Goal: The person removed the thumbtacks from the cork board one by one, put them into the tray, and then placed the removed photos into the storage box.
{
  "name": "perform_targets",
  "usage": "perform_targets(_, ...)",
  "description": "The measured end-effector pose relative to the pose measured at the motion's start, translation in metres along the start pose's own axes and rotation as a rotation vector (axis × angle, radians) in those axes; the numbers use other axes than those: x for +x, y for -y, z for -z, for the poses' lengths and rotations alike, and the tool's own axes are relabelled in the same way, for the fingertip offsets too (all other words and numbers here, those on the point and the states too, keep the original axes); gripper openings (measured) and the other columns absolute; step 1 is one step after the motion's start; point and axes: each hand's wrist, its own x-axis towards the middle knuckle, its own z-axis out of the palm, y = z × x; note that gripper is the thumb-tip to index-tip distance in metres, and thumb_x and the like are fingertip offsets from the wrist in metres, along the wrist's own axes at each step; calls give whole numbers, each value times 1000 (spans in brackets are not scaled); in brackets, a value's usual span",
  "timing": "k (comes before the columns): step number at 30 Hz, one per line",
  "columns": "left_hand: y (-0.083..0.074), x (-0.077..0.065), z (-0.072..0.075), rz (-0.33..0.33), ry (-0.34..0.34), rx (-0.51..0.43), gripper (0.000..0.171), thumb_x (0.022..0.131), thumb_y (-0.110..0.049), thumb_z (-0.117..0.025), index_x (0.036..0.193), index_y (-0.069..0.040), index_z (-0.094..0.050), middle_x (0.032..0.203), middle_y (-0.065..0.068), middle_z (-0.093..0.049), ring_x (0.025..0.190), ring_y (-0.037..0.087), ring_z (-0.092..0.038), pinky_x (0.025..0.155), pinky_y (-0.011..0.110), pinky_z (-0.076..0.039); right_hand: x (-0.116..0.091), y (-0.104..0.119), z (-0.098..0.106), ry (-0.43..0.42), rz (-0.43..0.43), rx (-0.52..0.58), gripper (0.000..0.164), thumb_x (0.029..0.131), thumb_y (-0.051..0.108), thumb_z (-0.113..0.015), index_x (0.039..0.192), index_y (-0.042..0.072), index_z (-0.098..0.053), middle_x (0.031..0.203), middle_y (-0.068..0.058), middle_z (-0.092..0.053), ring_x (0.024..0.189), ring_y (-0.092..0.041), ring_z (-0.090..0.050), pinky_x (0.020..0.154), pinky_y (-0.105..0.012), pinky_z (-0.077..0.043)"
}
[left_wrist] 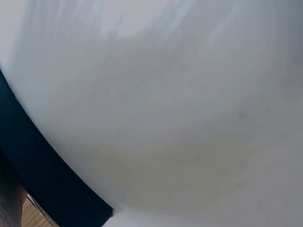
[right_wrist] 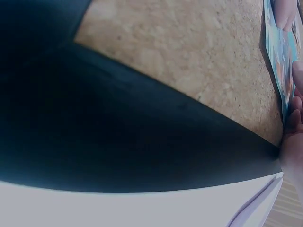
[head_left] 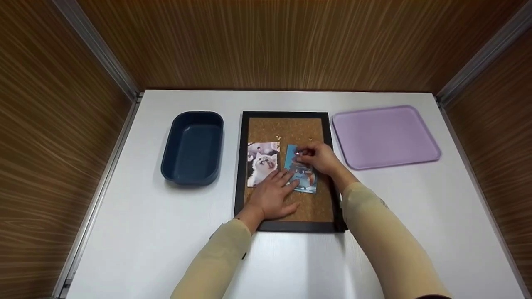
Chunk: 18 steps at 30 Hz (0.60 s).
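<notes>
A corkboard (head_left: 314, 209) in a black frame lies flat on the table. On it, at left, is a kitten photo (head_left: 263, 160); beside it, slightly tilted, lies a blue picture card (head_left: 307, 182). My left hand (head_left: 272, 197) is spread flat, its fingertips on the card's lower left and the kitten photo's lower edge. With thumb and fingers, my right hand (head_left: 318, 157) pinches a small shiny push pin (head_left: 297, 153) at the card's upper part. The fingers hide most of the pin. In the right wrist view, the card (right_wrist: 282, 61) shows at the edge.
A deep dark blue tray (head_left: 192, 151) stands left of the board. To its right lies a shallow lilac tray (head_left: 384, 135), close to the frame. Small gold bits (head_left: 278, 138) sit on the cork above the photos. Wood-grain panels (head_left: 266, 45) enclose the white table.
</notes>
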Motion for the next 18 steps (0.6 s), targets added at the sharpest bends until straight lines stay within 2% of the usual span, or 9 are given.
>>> perform_targets(9, 0, -1, -1, 8, 15, 3, 76, 102, -69, -44, 164, -25, -44, 172, 5, -32, 158, 26, -31, 130, 42, -20, -2, 2, -1, 4, 16, -39, 28, 95, 11, -81, 121, 2, -78, 106, -14, -73, 96, -26, -66, 83, -33, -51)
perform_targets(18, -1, -1, 0, -5, 7, 32, 75, 102, -68, -46, 163, -24, -46, 171, 5, -36, 157, 25, -33, 129, 42, -23, -1, 4, -2, 8, 12, -64, 26, 97, 13, -80, 121, 3, -79, 110, -14, -72, 101, -28, -67, 88, -37, -52)
